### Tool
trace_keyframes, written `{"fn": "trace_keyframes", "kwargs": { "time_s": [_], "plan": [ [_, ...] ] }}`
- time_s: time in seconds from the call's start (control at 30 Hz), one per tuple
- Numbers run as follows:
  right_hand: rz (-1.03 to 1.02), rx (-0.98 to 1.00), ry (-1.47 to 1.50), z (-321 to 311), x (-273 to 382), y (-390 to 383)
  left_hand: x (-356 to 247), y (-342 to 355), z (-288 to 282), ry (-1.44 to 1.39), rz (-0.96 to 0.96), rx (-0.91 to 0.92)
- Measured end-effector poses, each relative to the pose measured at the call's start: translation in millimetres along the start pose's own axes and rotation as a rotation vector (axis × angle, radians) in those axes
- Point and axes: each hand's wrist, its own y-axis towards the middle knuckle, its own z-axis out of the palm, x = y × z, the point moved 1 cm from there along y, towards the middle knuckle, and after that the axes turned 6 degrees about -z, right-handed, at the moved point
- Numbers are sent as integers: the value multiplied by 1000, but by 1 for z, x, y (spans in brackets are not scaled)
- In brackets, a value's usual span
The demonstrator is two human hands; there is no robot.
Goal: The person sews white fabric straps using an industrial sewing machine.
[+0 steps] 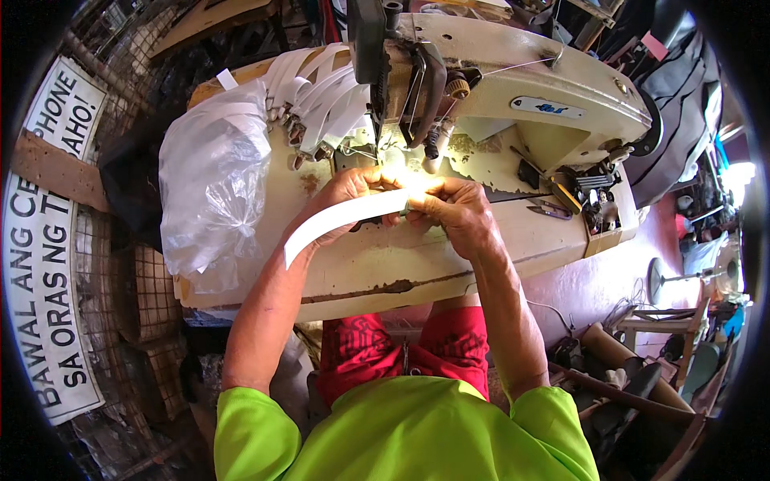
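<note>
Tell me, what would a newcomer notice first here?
Probably the curved white strip pinched in the right hand, brightly lit at the sewing machine. Next come the bulging plastic bag on the left of the table and the lime-green shirt at the bottom.

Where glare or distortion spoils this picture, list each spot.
Head view: glare under the sewing machine washes out detail between the left hand and right hand; head view: the held white strip looks nearly featureless; head view: a bright patch far right is blown out; head view: the table looks bowed, corners go black.
</note>
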Motion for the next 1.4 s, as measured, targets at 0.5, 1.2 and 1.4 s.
{"fn": "trace_keyframes", "kwargs": {
  "time_s": [0.5, 1.2, 1.4],
  "plan": [
    [-48, -33, -107, 5, 10, -8, -4, 2, 10, 52, 8, -53],
    [-267, 16, -490, 8, 9, -18, 1, -5, 25, 194, 27, -296],
    [-547, -94, -753, 12, -9, -11, 7, -4, 28, 213, 70, -344]
  ]
}}
